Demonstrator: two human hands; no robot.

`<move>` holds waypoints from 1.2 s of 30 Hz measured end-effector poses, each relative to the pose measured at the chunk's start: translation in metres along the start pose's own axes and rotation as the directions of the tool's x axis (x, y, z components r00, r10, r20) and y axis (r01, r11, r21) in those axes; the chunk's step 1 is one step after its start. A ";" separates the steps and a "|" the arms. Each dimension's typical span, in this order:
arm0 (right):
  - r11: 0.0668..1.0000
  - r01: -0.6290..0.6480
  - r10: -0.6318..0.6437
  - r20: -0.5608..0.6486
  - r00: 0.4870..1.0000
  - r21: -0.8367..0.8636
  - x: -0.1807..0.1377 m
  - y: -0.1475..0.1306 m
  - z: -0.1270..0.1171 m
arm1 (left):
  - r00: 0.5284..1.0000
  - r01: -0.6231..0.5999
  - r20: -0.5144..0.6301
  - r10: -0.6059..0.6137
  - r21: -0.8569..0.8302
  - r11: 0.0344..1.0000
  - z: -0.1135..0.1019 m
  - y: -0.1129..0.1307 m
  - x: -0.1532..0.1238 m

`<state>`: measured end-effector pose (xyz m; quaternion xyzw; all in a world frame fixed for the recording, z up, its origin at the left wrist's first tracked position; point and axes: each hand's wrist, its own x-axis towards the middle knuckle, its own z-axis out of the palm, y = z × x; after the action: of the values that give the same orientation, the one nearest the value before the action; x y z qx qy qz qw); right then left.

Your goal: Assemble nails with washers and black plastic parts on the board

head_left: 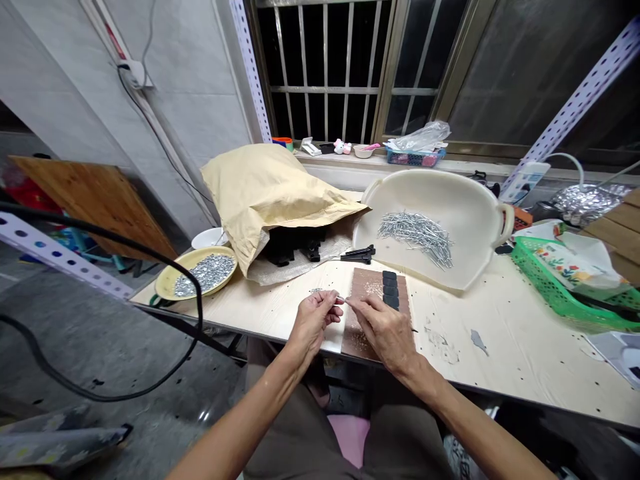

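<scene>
Metal piece: a small, thin, silvery bit [340, 298] at the middle of the frame, just above the worktop's near part; its exact shape is too small to tell.
Left grip: the left hand [314, 319] pinches the metal piece between thumb and forefinger, other fingers curled.
Right grip: the right hand [390, 328] has its fingertips drawn narrow at the piece's right end; whether they hold it too, I cannot tell.
Brown board: the board [356, 333] lies beneath the right hand, pale specks scattered over it, with a column of black pads [391, 280] near its right side.
Pale tray: right of centre, the tray [470, 207] carries a loose heap of silvery pins [417, 235].
Paper sack: the sack [265, 180] lies above centre, mouth toward the hands, with black-handled parts [359, 254] at its opening, limiting reach straight ahead.
Yellow bowl: the bowl [165, 287] at centre left holds small metal bits [205, 273]; a black cable [201, 317] loops beside it.
Green basket: the basket [545, 287] sits at the right.
Worktop: pale wood [450, 360] stretches between board and basket; its front edge runs below the hands.
</scene>
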<state>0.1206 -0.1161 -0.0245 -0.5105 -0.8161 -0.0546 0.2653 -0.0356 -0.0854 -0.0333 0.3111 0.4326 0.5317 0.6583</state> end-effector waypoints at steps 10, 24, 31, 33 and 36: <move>0.997 -0.061 0.062 0.004 0.998 -0.044 -0.005 -0.001 0.003 | 0.999 -0.029 0.011 0.030 -0.106 0.994 0.004 -0.001 -0.001; 0.995 -0.064 0.059 -0.059 0.996 -0.077 -0.013 0.005 0.010 | 0.999 0.034 0.028 -0.032 -0.063 0.997 0.004 -0.006 0.001; 0.993 -0.084 0.081 -0.042 0.996 -0.079 -0.017 0.010 0.006 | 0.997 -0.010 0.076 0.004 0.077 0.997 0.004 -0.011 -0.001; 0.992 -0.105 0.103 -0.029 0.994 -0.069 -0.018 0.012 0.005 | 0.996 -0.043 0.085 0.033 0.118 0.992 0.005 -0.013 0.000; 0.991 -0.135 0.135 -0.026 0.991 -0.001 -0.019 0.013 0.005 | 0.993 -0.091 0.090 0.076 0.167 0.982 0.006 -0.016 0.001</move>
<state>0.1367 -0.1234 -0.0402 -0.5640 -0.7762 -0.0441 0.2783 -0.0238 -0.0878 -0.0447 0.4063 0.4354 0.5062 0.6238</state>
